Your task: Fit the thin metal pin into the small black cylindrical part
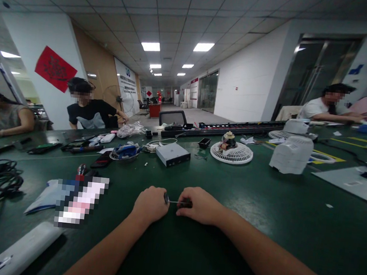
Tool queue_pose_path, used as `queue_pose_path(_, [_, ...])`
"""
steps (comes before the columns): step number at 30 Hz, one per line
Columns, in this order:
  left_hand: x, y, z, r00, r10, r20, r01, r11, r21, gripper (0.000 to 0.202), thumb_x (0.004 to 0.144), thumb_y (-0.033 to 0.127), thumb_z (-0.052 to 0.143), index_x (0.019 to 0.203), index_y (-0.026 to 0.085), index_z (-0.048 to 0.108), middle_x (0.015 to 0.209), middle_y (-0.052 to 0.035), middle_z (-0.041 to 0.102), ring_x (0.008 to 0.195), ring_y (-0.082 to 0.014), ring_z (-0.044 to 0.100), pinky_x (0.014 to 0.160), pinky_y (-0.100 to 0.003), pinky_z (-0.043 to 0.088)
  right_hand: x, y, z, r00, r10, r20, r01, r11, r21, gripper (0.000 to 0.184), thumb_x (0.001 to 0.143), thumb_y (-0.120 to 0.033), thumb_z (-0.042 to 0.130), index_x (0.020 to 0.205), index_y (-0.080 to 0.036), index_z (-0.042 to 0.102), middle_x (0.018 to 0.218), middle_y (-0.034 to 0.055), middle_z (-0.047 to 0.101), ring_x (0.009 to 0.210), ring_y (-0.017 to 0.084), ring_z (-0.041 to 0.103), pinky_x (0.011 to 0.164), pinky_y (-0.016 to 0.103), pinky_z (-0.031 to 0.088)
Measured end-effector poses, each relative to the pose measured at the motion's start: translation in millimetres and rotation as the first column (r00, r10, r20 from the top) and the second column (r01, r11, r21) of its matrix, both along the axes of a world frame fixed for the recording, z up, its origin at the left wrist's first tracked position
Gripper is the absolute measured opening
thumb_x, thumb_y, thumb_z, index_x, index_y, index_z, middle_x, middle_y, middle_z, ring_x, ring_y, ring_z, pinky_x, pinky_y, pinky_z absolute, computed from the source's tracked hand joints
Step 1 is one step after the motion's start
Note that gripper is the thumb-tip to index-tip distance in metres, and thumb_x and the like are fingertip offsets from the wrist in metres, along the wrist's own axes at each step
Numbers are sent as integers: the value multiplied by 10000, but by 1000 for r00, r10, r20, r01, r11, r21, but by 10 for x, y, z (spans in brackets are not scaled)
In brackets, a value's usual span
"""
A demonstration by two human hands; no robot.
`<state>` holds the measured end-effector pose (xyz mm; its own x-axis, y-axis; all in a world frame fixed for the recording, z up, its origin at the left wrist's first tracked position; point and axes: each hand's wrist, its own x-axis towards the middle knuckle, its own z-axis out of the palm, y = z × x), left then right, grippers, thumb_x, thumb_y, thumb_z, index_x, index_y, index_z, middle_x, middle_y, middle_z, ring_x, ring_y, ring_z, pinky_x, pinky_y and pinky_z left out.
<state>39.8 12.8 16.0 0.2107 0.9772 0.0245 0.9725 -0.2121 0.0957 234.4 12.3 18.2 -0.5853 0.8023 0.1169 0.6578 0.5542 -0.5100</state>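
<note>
While it looks light and stiff, the slim metal rod with dark ends [174, 201] is pinched between the closed left hand [150, 205] and right hand [200, 205], just above the green workbench mat [258, 233]; its dark ends offer the surest hold.

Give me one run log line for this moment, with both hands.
left hand: metal rod | right hand: same rod | bench: green

White walls [252, 74], tiled ceiling [117, 17]; glass doors [321, 73]
</note>
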Motion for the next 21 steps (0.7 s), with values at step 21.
queue_pose_path(21, [57, -151, 0, 928, -272, 255, 236, 958, 161, 234, 875, 286, 474, 703, 186, 598, 662, -18, 652, 593, -138, 597, 592, -240, 412, -84, -7, -3, 841, -93, -533, 67, 995, -68, 131, 731, -235, 737, 848, -177, 746, 778, 16, 715, 717, 148, 632, 671, 267, 478])
